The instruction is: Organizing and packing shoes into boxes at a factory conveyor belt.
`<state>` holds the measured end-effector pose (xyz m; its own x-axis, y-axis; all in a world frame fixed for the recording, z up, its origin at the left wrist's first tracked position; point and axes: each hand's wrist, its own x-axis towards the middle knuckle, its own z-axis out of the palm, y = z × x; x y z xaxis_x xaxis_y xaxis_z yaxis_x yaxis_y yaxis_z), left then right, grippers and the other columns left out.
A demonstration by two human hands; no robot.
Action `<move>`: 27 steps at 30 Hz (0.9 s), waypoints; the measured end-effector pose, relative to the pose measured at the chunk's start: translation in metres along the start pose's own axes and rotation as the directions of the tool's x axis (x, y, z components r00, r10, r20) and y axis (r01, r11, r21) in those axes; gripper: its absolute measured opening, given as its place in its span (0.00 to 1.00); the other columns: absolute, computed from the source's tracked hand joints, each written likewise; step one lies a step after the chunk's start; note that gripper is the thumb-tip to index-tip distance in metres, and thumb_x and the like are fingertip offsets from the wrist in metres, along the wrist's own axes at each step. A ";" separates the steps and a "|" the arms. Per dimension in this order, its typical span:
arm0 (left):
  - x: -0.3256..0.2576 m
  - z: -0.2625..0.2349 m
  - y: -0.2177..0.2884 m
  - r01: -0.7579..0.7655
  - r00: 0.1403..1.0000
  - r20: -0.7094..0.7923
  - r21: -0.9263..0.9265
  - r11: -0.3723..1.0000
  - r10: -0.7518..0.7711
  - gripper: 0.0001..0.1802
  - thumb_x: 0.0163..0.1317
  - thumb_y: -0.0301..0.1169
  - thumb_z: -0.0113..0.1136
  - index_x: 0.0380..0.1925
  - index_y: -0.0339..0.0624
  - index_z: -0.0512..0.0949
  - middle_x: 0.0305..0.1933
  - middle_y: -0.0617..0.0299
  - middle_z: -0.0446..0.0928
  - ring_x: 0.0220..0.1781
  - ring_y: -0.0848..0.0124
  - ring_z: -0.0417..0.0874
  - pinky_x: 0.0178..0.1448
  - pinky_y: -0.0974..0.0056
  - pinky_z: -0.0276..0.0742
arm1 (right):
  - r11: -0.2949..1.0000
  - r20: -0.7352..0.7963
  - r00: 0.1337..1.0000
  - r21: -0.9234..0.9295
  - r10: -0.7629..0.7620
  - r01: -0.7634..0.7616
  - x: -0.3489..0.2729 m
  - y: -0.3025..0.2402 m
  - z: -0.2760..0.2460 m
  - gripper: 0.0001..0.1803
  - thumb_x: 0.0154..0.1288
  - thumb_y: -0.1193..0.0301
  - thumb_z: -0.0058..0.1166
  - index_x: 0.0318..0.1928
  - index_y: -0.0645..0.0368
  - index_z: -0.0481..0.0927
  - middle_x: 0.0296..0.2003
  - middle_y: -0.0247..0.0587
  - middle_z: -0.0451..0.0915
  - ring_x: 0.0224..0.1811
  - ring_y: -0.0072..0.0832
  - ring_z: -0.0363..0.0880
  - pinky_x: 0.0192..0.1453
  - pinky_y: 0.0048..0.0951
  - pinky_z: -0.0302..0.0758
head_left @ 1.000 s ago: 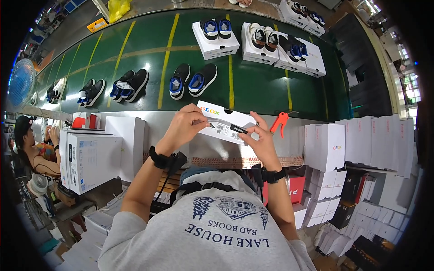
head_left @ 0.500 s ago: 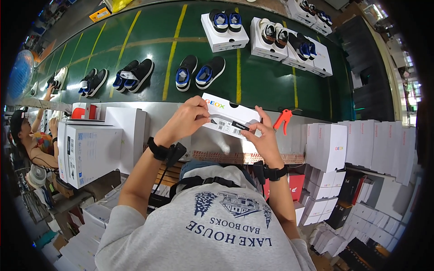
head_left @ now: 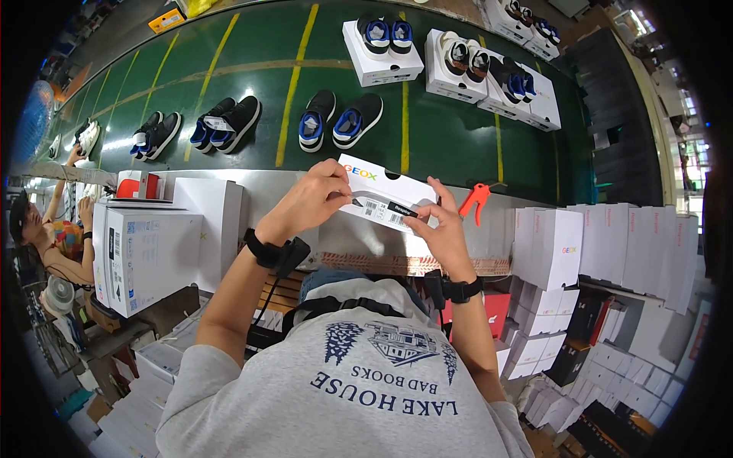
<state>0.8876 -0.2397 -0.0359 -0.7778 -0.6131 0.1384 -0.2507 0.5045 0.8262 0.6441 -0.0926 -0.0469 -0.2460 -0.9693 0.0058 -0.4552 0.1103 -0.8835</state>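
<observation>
- While both hands meet at the middle of the frame, a white shoebox is held up between them over the near edge of the table, its short, labelled side turned toward the camera.
- Left hand: thumb and fingers are pinched together, clamped on the box's left end; whether they also grip the label's edge cannot be told.
- Right hand: closed on the box's right end, with the thumb on the front by the label and a finger reaching up along the end.
- Just right of the box, a red air gun lies on the grey ledge.
- Above the box in the frame, a pair of black shoes with blue linings stands on the green table; more dark pairs stand toward the upper left.
- At the upper right, a few pairs sit on white boxes.
- On the right side of the frame, white cartons are stacked; a large white case stands on the left.
- At the left edge, another person has an arm raised toward light-coloured shoes.
</observation>
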 end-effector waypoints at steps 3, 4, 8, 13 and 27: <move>0.007 -0.002 -0.002 -0.014 1.000 -0.002 0.002 1.000 0.014 0.05 0.54 0.21 0.66 0.32 0.32 0.83 0.45 0.57 0.74 0.39 0.64 0.81 0.40 0.65 0.80 | 1.000 -0.012 1.000 -0.003 0.001 -0.001 0.006 0.003 -0.001 0.09 0.52 0.75 0.70 0.28 0.62 0.80 0.70 0.53 0.62 0.76 0.50 0.54 0.74 0.41 0.56; 0.007 -0.004 -0.002 -0.016 1.000 -0.002 0.004 1.000 0.016 0.05 0.53 0.21 0.67 0.31 0.32 0.83 0.45 0.56 0.74 0.40 0.63 0.81 0.41 0.64 0.80 | 1.000 -0.019 1.000 0.011 0.004 -0.004 0.007 0.003 0.001 0.10 0.52 0.75 0.71 0.29 0.62 0.80 0.70 0.53 0.62 0.76 0.50 0.54 0.74 0.41 0.56; -0.008 -0.005 -0.013 -0.109 0.988 -0.097 0.082 0.991 0.117 0.02 0.50 0.22 0.65 0.26 0.39 0.82 0.40 0.55 0.75 0.45 0.56 0.76 0.52 0.56 0.74 | 0.994 0.012 0.994 0.010 -0.107 0.107 0.008 -0.001 0.011 0.12 0.52 0.75 0.71 0.30 0.63 0.78 0.68 0.52 0.64 0.72 0.50 0.59 0.72 0.41 0.58; -0.004 0.029 -0.018 -0.244 0.967 -0.091 -0.077 0.967 0.237 0.04 0.53 0.23 0.62 0.30 0.39 0.79 0.48 0.47 0.68 0.53 0.52 0.70 0.58 0.55 0.69 | 0.985 -0.023 0.995 -0.148 -0.094 0.089 -0.024 0.005 -0.007 0.13 0.52 0.80 0.64 0.36 0.60 0.74 0.71 0.53 0.59 0.72 0.48 0.57 0.74 0.42 0.52; -0.003 0.081 0.015 -0.407 0.889 -0.127 0.219 0.887 0.439 0.25 0.54 0.30 0.60 0.54 0.36 0.72 0.58 0.46 0.70 0.65 0.50 0.68 0.69 0.48 0.62 | 0.992 -0.031 0.998 -0.108 0.054 -0.057 -0.007 0.032 0.001 0.24 0.80 0.63 0.35 0.68 0.64 0.57 0.63 0.53 0.61 0.66 0.40 0.61 0.70 0.36 0.58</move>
<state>0.8395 -0.1815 -0.0683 -0.7286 -0.4007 0.5555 -0.0324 0.8303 0.5564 0.6319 -0.0822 -0.0753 -0.2962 -0.9547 -0.0273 -0.5306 0.1882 -0.8264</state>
